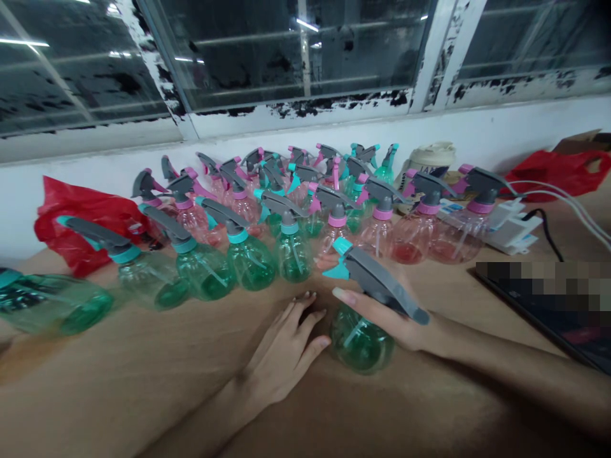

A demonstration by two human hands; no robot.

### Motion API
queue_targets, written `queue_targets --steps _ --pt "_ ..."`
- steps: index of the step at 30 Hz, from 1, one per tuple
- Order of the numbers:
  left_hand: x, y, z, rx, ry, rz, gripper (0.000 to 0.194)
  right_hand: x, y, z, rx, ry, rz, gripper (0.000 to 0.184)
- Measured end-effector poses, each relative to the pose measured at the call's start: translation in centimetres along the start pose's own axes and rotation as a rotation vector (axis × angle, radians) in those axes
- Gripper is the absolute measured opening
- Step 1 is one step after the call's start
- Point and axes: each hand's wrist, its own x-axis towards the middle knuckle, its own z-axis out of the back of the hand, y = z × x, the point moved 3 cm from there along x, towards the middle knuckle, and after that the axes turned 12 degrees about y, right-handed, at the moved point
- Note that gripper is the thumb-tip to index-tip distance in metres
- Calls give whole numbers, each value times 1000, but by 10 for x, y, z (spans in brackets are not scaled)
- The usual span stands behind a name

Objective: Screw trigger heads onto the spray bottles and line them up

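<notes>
My right hand (405, 318) is wrapped round the neck of a green spray bottle (363, 343) with a grey lever and a turquoise nozzle. The nozzle points up and to the left, and the bottle is close to the tabletop. Just left of it, my left hand (281, 356) lies with fingers stretched out on the wooden table (157, 381), holding nothing. A green spray bottle (293, 254) stands ahead of my left fingers, in a row with other green ones. To its right are pink spray bottles (413, 235) with pink collars.
Several more spray bottles crowd toward the wall. Red plastic bags (81, 222) lie at left and far right. A white tub (432, 159), white power strip (510, 222) with cables and a dark flat device (548, 312) are at right. Another green bottle (57, 302) is at far left.
</notes>
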Motion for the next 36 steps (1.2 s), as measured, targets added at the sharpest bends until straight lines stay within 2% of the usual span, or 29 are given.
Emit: queue_targets --steps 4,11,15,22,29,36 --pt "0 0 0 5 7 5 38 0 1 0 20 28 13 30" --pt "1 -1 0 -6 7 -6 39 -1 -7 -3 85 38 13 31" --pt "1 -1 0 10 16 -3 39 0 -6 -2 96 60 21 26" --pt "0 1 -2 56 -51 -9 41 1 -4 -1 39 55 61 26" --pt "-1 -1 5 20 -99 -2 38 6 -6 2 31 174 176 23" --pt "1 -2 7 -6 -95 10 32 8 -8 2 62 200 152 11"
